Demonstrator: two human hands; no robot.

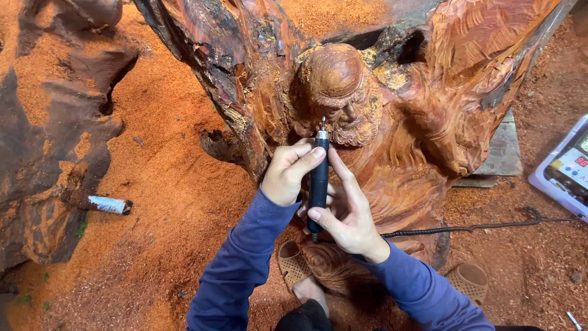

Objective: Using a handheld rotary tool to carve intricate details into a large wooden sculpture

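A large reddish-brown wood carving (392, 122) of a bearded, bald figure stands before me. Both hands grip a slim black rotary carving tool (318, 184), held upright. The tool's small bit touches the carved head (337, 86) near the cheek and beard. My left hand (289, 173) wraps the tool's upper part with fingers over it. Lower down, my right hand (346, 211) holds the body with thumb and fingers. Both arms wear blue sleeves. A black coiled cable (465, 228) runs from the tool's base off to the right.
Orange sawdust covers the ground (165, 184). A dark rough root mass (49, 135) stands at left, with a small white-wrapped stick (109, 205) beside it. A white control box (566, 168) with a red display sits at right. My feet in tan perforated sandals (293, 265) are below.
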